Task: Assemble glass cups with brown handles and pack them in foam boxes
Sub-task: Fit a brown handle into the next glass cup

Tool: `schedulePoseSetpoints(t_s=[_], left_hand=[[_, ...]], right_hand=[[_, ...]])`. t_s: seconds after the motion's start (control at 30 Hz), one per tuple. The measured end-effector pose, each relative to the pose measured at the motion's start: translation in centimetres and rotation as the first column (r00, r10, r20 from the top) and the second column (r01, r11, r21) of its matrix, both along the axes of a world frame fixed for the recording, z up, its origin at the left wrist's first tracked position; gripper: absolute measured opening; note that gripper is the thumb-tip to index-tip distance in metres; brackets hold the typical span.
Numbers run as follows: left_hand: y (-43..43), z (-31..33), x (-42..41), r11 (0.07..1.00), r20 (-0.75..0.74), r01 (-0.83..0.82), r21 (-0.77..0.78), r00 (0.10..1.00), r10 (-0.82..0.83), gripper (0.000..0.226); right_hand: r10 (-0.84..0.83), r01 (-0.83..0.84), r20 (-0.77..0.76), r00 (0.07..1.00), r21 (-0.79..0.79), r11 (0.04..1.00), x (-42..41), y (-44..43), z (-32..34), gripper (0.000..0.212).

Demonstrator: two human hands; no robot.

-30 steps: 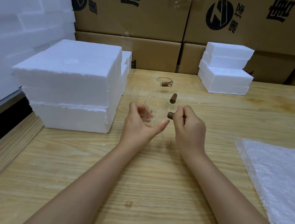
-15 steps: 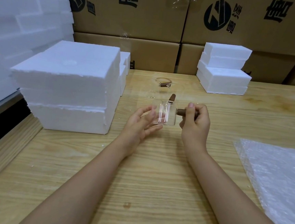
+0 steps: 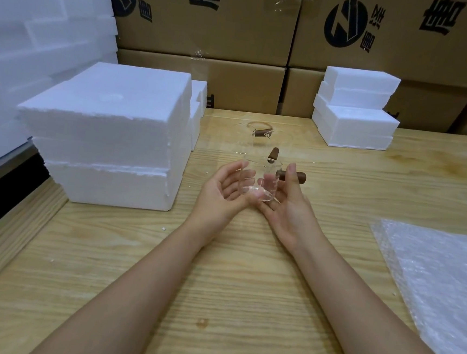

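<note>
A clear glass cup [image 3: 258,182] with a brown handle [image 3: 297,177] pointing right lies tilted across my two upturned hands above the wooden table [image 3: 217,288]. My right hand [image 3: 290,210] holds it, fingers under the glass and thumb upright against the handle. The relaxed fingers of my left hand [image 3: 224,188] support the cup's left side. Just behind stand two more glass cups: one with its brown handle [image 3: 273,155] up, and a farther cup [image 3: 246,141] with its handle [image 3: 261,133] across the rim.
A tall stack of white foam boxes [image 3: 111,138] stands at the left, close to my left hand. A smaller foam stack [image 3: 356,111] sits back right. Bubble wrap [image 3: 443,285] covers the table's right side. Cardboard cartons [image 3: 212,19] wall off the back.
My right hand gripped the brown handle from above and fitted it to the cup. Both hands have since turned palm up, with the cup lying across them and the handle pointing right.
</note>
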State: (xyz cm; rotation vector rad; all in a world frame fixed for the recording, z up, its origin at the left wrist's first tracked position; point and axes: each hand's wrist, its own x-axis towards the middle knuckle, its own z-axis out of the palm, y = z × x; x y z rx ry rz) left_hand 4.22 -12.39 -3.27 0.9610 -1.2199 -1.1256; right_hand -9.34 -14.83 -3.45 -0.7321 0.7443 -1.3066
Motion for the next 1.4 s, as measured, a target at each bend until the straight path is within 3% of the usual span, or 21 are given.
schedulePoseSetpoints(t_s=[0.23,0.4,0.6,0.77,1.0,1.4], left_hand=[[-0.05,-0.44,0.2,0.993,0.141,0.037,-0.115,0.99,-0.021,0.07],[0.09,-0.34,-0.03,0.991,0.206,0.059,-0.122,0.978,-0.033,0.078],[0.18,-0.18,0.13,0.991,0.214,0.051,-0.127,0.977,-0.023,0.076],[0.17,-0.12,0.15,0.993,0.207,0.04,-0.107,0.978,-0.018,0.074],[-0.02,-0.26,0.21,0.996,0.177,0.033,-0.085,0.984,-0.018,0.075],[0.02,-0.74,0.01,0.966,0.249,-0.058,-0.252,0.961,0.122,0.065]], right_hand=[[0.013,-0.026,0.158,0.987,0.082,0.996,-0.19,-0.33,-0.51,0.031],[0.043,-0.05,0.218,0.975,0.027,0.998,-0.15,-0.17,-0.08,0.038],[0.057,-0.054,0.218,0.974,-0.023,0.998,-0.48,-0.16,0.05,0.016],[0.073,-0.067,0.219,0.973,-0.031,0.997,-0.62,0.13,0.19,0.032],[0.032,-0.033,0.215,0.976,0.003,0.999,-0.78,0.28,0.3,0.031],[0.128,-0.108,0.196,0.972,-0.11,0.988,-0.96,0.43,0.42,0.041]])
